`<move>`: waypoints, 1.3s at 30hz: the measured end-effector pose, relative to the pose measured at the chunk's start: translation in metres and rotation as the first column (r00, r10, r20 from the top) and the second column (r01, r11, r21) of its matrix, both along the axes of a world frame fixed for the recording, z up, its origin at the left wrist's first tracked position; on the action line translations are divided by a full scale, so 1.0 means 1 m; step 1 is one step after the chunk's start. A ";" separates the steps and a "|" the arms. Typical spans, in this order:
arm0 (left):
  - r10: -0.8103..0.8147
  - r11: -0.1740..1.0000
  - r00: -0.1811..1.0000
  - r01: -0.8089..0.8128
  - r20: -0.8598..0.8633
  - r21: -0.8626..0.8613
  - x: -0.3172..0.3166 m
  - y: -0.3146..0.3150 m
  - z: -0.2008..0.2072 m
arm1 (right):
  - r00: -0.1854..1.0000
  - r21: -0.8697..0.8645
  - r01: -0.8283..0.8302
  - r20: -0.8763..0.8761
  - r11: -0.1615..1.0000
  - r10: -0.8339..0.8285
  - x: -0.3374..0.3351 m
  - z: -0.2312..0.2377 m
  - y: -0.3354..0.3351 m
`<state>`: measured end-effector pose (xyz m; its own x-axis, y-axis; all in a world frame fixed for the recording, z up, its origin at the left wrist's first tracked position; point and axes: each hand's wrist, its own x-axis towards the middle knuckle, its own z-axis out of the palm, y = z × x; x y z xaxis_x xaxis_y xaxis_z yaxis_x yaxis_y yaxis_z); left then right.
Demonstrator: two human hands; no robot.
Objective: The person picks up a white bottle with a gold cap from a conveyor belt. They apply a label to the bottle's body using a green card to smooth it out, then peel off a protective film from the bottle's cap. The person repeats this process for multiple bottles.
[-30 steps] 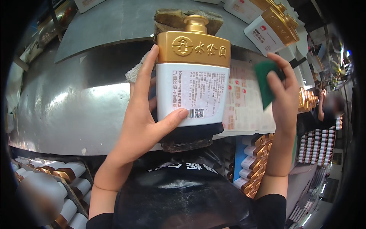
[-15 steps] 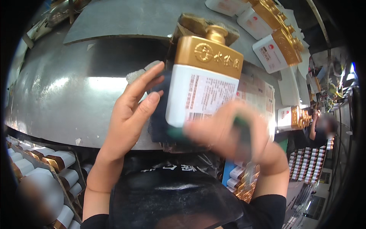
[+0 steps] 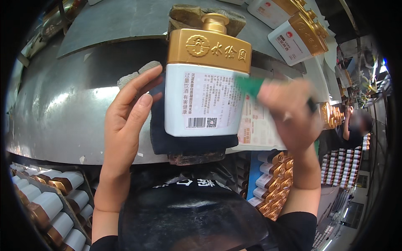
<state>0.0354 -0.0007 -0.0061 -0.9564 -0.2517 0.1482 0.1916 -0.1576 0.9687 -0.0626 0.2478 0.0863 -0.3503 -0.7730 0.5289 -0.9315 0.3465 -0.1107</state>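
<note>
A flat bottle (image 3: 203,121), white below with a gold shoulder and neck, lies on a dark cloth pad (image 3: 157,138), its printed label facing up. My left hand (image 3: 125,113) is open at the bottle's left side, fingers stretched and apart; whether they touch it is hard to tell. Grey rough pieces (image 3: 136,75) show just beyond those fingers. My right hand (image 3: 289,108), smeared by motion, is closed on a flat green scraper (image 3: 250,87), whose edge is over the label's right side. A dark bit also shows at that hand, too blurred to name.
A worn wooden block (image 3: 180,16) lies behind the bottle's neck. Printed label sheets (image 3: 259,131) lie to its right on the metal table (image 3: 83,108). More gold-and-white bottles (image 3: 293,42) stand at the far right. Bottles fill racks (image 3: 46,205) at lower left, and another person (image 3: 351,129) is at right.
My right hand and the green scraper have moved from the bottle's lower end up to the label's right side. The bottle appears further left in view and more squarely turned; the left hand stays beside it.
</note>
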 end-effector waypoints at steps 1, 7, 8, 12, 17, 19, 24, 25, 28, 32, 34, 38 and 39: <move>0.001 1.000 1.000 -0.001 0.013 -0.002 0.000 0.000 -0.002 | 0.997 0.071 -0.073 -0.016 0.995 0.074 0.013 -0.006 0.005; -0.022 1.000 1.000 0.022 0.016 0.019 -0.001 0.002 -0.003 | 0.994 -0.084 0.100 -0.029 0.991 -0.103 0.007 -0.013 0.003; -0.021 1.000 1.000 0.021 0.008 0.022 -0.002 0.003 -0.002 | 0.997 -0.005 0.027 -0.071 1.000 -0.027 0.013 -0.015 -0.002; -0.017 0.999 1.000 0.017 0.009 0.031 -0.001 0.003 -0.001 | 0.982 -0.126 -0.187 0.010 0.974 0.190 0.039 -0.039 -0.018; -0.020 0.998 0.999 0.018 0.037 0.054 0.005 -0.001 -0.001 | 0.993 0.013 -0.115 0.014 0.993 0.115 0.022 -0.015 -0.027; -0.029 0.997 0.999 0.027 0.026 0.074 0.003 -0.001 -0.003 | 0.968 0.085 -0.183 0.192 0.979 0.164 0.035 -0.005 -0.040; -0.040 0.993 0.999 0.036 0.030 0.109 0.004 -0.004 -0.005 | 0.998 -0.035 -0.048 -0.029 0.998 0.047 0.003 -0.005 -0.067; -0.035 0.994 0.999 0.031 0.034 0.105 0.004 -0.004 -0.004 | 0.988 -0.039 -0.138 -0.070 0.990 0.135 0.012 -0.013 -0.068; -0.033 0.994 0.999 0.030 0.033 0.101 0.006 -0.007 -0.005 | 0.948 -0.104 -0.314 0.023 0.944 0.317 0.048 -0.030 -0.072; -0.015 1.000 0.998 0.014 0.060 0.018 0.007 -0.008 -0.003 | 0.980 0.009 -0.164 0.120 0.986 0.162 0.029 -0.011 -0.056; -0.070 0.998 0.995 0.070 0.074 0.001 0.006 -0.009 -0.007 | 0.964 0.018 -0.256 0.076 0.966 0.254 0.042 -0.020 -0.038; -0.197 0.967 0.980 0.199 0.028 -0.158 0.005 -0.009 -0.024 | 0.993 -0.009 -0.110 -0.039 0.994 0.110 0.048 -0.010 -0.015; -0.220 0.948 0.969 0.239 0.108 -0.211 0.007 -0.009 -0.020 | 0.995 0.038 -0.092 0.051 0.995 0.090 0.048 -0.008 -0.009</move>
<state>0.0427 -0.0095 -0.0262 -0.9956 0.0064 0.0937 0.0938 0.0319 0.9951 -0.0147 0.2389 0.0780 -0.3024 -0.8229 0.4810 -0.9532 0.2655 -0.1449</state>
